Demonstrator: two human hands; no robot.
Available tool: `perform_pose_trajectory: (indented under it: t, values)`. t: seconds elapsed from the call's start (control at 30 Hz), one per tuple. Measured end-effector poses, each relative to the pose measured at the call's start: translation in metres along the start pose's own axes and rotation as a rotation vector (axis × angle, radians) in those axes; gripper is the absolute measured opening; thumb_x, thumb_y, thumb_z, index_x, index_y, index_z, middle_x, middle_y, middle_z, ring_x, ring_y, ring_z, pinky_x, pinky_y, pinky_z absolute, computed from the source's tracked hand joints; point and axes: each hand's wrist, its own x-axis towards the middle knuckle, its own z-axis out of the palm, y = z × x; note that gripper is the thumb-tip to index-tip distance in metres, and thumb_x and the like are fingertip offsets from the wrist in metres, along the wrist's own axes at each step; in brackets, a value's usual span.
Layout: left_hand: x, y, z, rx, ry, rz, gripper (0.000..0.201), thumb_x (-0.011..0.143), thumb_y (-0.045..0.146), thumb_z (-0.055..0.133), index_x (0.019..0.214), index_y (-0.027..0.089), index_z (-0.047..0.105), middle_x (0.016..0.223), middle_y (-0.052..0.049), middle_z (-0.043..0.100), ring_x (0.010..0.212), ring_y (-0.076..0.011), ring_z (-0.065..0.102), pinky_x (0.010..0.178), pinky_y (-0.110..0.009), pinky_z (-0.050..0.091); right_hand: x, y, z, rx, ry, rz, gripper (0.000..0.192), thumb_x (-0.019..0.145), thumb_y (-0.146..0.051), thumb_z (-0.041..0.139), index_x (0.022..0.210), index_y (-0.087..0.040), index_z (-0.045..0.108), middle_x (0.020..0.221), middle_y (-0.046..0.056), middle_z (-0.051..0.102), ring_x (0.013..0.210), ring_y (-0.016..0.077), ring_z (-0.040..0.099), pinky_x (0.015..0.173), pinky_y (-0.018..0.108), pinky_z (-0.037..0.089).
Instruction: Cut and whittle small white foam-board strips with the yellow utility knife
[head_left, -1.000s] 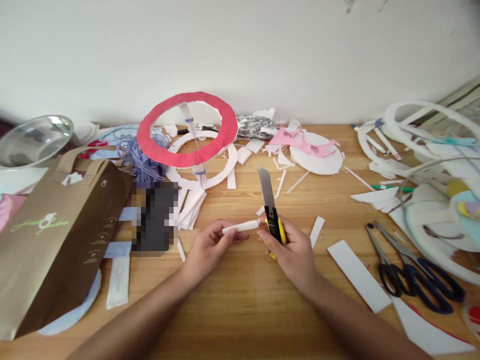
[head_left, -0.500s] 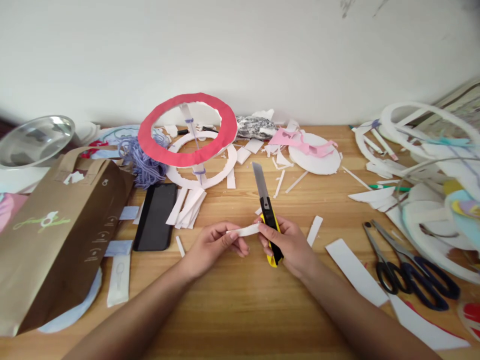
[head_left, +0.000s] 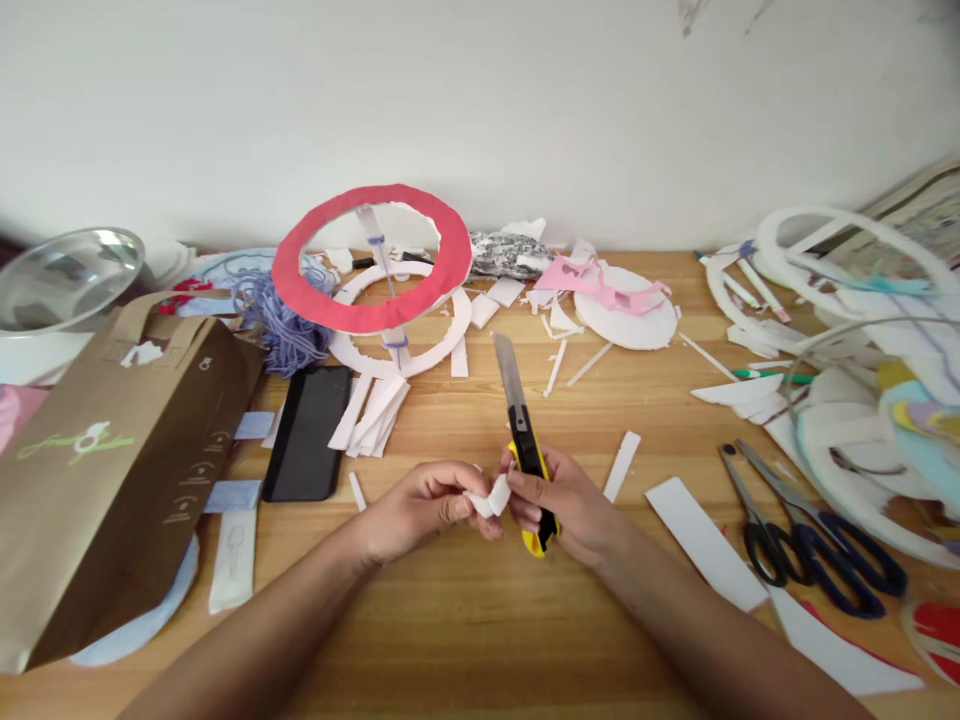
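Note:
Between my two hands is a short white strip, creased into a V shape. The fingers of my left hand pinch its left end. My right hand is wrapped around a yellow and black utility knife, whose long blade is out and points up and away from me. The thumb and fingers of that same hand also pinch the strip's right end. Both hands are held above the wooden table, low in the middle of the view.
Left are a brown paper bag, a black phone and purple yarn. Behind stands a red-topped ring frame. White strips lie near the phone. Two pairs of scissors and white rings lie right.
The white strip was nearly straight and is now bent into a V. Both hands have come slightly closer together and lower, and the knife has shifted a little left.

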Motion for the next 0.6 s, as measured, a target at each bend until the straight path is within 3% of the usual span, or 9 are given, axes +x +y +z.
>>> perform_pose_trajectory:
  t: [0.13,0.23,0.33,0.5,0.6]
  values:
    - [-0.001,0.001,0.000,0.044,0.005,-0.004,0.015,0.087,0.029,0.068,0.091,0.015,0.072,0.086,-0.008,0.073,0.082,-0.0178,0.070,0.078,-0.030,0.052,0.002,0.003,-0.001,-0.027,0.003,-0.003,0.030,0.075,-0.040,0.080,0.090,-0.022,0.061,0.058,-0.007,0.052,0.046,0.0058,0.042,0.041,0.016,0.038]
    - [0.001,0.002,0.001,0.050,0.090,0.031,0.016,0.089,0.029,0.066,0.092,0.014,0.071,0.084,-0.007,0.072,0.078,-0.0157,0.069,0.077,-0.029,0.051,0.004,0.005,-0.004,-0.062,0.058,-0.061,0.027,0.077,-0.038,0.078,0.092,-0.023,0.062,0.072,-0.004,0.058,0.052,0.0066,0.048,0.042,0.018,0.040]
    - [0.003,0.000,0.000,0.004,0.196,0.068,0.015,0.091,0.028,0.063,0.096,0.015,0.070,0.082,-0.004,0.070,0.074,-0.0130,0.067,0.073,-0.026,0.050,0.004,0.006,-0.007,-0.147,0.122,-0.207,0.021,0.081,-0.034,0.075,0.093,-0.024,0.061,0.094,-0.001,0.059,0.052,0.0046,0.051,0.043,0.019,0.041]
    - [0.006,-0.004,-0.006,0.031,0.301,0.132,0.015,0.092,0.024,0.061,0.104,0.016,0.066,0.082,-0.004,0.070,0.075,-0.0133,0.066,0.073,-0.027,0.051,-0.004,0.008,-0.002,-0.343,0.182,-0.435,0.012,0.088,-0.031,0.066,0.096,-0.026,0.059,0.106,0.000,0.055,0.050,0.0034,0.052,0.045,0.022,0.045]
    - [0.007,-0.004,-0.006,0.024,0.332,0.152,0.013,0.093,0.023,0.061,0.103,0.016,0.064,0.081,-0.004,0.071,0.073,-0.0131,0.067,0.072,-0.027,0.052,-0.006,0.009,0.001,-0.579,0.372,-0.590,0.009,0.090,-0.030,0.064,0.098,-0.025,0.061,0.112,0.003,0.055,0.054,0.0050,0.054,0.048,0.022,0.047]
